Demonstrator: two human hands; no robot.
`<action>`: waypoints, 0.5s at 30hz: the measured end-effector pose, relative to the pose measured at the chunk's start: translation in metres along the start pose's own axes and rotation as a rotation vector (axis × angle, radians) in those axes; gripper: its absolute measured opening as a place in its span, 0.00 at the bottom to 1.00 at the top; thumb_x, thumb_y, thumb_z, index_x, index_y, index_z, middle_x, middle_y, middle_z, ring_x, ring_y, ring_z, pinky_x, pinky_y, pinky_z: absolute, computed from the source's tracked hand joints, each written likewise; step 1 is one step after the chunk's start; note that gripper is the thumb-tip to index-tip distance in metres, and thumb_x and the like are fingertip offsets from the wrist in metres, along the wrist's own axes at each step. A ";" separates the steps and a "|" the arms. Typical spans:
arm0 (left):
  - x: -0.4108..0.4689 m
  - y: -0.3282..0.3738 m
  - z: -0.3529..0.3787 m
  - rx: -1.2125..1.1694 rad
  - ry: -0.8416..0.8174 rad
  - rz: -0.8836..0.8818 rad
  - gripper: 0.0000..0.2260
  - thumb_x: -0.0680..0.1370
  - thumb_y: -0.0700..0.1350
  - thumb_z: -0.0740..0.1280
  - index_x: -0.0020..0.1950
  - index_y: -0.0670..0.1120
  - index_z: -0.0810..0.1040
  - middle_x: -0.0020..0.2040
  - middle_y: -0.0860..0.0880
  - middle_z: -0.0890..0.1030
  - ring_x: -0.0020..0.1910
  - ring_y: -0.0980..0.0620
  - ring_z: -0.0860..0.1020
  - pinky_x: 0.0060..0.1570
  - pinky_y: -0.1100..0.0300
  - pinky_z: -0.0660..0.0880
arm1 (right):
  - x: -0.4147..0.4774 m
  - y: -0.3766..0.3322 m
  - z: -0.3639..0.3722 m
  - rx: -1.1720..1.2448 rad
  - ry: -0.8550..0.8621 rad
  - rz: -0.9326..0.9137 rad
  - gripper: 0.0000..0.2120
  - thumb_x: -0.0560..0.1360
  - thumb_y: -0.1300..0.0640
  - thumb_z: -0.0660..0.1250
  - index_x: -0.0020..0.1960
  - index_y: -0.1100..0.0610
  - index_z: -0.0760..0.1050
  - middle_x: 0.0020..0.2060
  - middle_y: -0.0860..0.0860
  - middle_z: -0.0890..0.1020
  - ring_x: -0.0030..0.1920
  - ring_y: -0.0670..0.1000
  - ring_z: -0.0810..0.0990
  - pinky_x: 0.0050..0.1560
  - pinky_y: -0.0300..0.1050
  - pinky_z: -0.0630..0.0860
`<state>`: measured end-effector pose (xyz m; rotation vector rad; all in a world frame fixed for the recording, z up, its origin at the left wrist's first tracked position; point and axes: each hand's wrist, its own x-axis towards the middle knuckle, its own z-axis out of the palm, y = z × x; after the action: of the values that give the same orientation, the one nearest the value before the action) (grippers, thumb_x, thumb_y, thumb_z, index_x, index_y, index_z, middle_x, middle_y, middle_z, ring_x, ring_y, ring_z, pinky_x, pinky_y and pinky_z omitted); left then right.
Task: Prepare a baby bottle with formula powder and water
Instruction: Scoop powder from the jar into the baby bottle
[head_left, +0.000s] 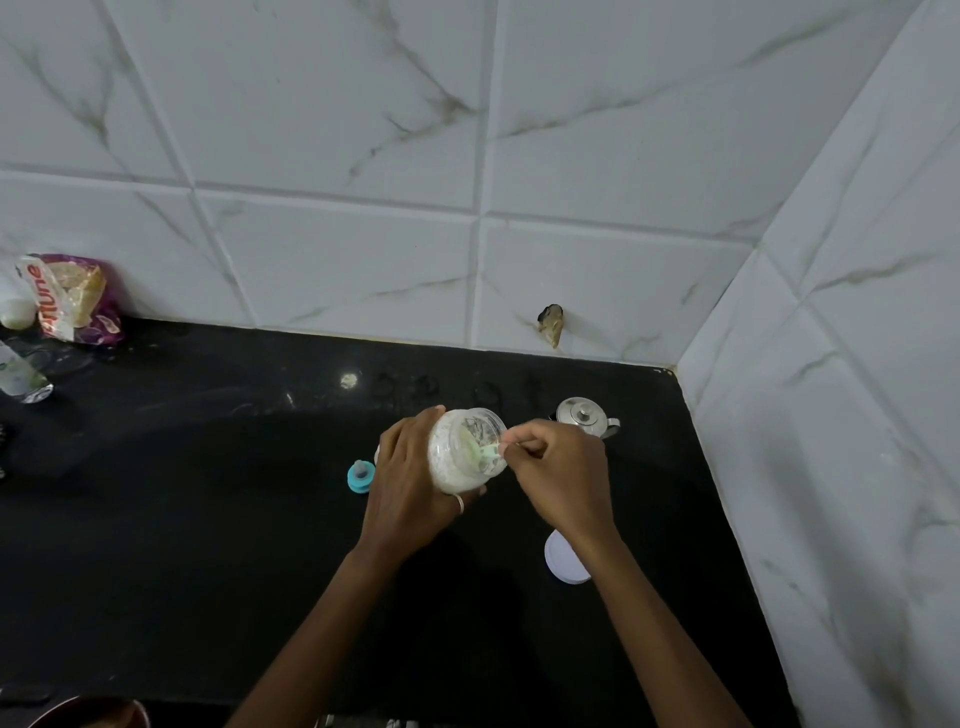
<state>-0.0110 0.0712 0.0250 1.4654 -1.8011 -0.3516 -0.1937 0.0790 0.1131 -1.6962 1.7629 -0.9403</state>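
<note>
Scooping step: my left hand (410, 483) wraps its grip round the tilted powder jar (462, 457), held above the dark surface (208, 519) mid-scene. My right hand (561, 467) pinches the pale green scoop (485, 451) in the jar's mouth. Next, I judge, the scoop must lift out level toward the bottle, which I can't make out.

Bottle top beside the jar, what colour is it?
The bottle top is turquoise blue, with a grey teat; the head view shows it.

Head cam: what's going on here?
The left hand grips a clear powder jar, tipped toward the right hand, which pinches a pale green scoop at the jar's mouth. A white lid and a blue-ringed teat lie on the black counter.
</note>
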 end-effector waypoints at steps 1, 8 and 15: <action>0.000 -0.001 0.000 -0.001 0.001 -0.007 0.45 0.63 0.59 0.83 0.74 0.45 0.69 0.71 0.49 0.73 0.70 0.53 0.66 0.64 0.54 0.70 | 0.001 0.001 -0.004 0.047 0.005 0.044 0.06 0.75 0.59 0.74 0.47 0.49 0.87 0.38 0.41 0.87 0.41 0.38 0.84 0.44 0.36 0.80; 0.000 -0.007 0.012 -0.059 0.006 -0.064 0.46 0.63 0.60 0.82 0.74 0.43 0.69 0.71 0.46 0.71 0.70 0.56 0.65 0.67 0.65 0.61 | 0.007 0.008 -0.022 0.401 0.024 0.351 0.04 0.74 0.59 0.76 0.44 0.50 0.87 0.35 0.48 0.86 0.36 0.42 0.82 0.41 0.38 0.75; 0.006 -0.002 0.029 -0.114 -0.002 -0.123 0.44 0.62 0.55 0.84 0.73 0.46 0.69 0.70 0.51 0.72 0.69 0.56 0.69 0.66 0.69 0.62 | 0.013 0.011 -0.028 0.536 0.043 0.466 0.05 0.74 0.61 0.75 0.44 0.51 0.87 0.39 0.50 0.87 0.40 0.45 0.82 0.40 0.39 0.76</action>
<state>-0.0298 0.0579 0.0068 1.4988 -1.6679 -0.5094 -0.2237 0.0694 0.1235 -0.8902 1.6326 -1.1023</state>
